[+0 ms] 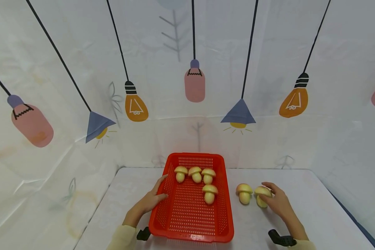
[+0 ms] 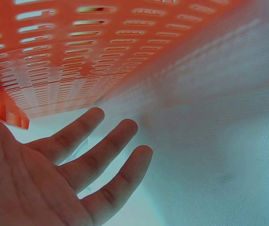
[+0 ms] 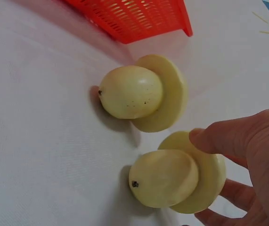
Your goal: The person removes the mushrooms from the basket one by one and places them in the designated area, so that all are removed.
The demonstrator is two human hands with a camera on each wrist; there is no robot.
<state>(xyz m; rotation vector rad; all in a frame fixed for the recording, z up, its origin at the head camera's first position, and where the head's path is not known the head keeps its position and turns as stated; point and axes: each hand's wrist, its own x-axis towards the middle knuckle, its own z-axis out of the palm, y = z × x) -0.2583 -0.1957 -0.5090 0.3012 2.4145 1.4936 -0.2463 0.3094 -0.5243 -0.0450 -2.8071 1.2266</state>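
A red basket holds several toy mushrooms with tan caps and pale stems, such as this mushroom. My left hand is at its left rim, thumb and a fingertip over the edge. Three fingers reach out straight below the basket's side in the left wrist view. To the right of the basket, my right hand grips the cap of a toy mushroom between thumb and fingers; the mushroom lies on its side. Another toy mushroom lies just left of it, close to the basket.
A white-covered table carries everything. Behind it hangs a pale sheet printed with lamps and bulbs, which also runs along both sides. Dark wrist devices sit at both sleeves, one being the right device.
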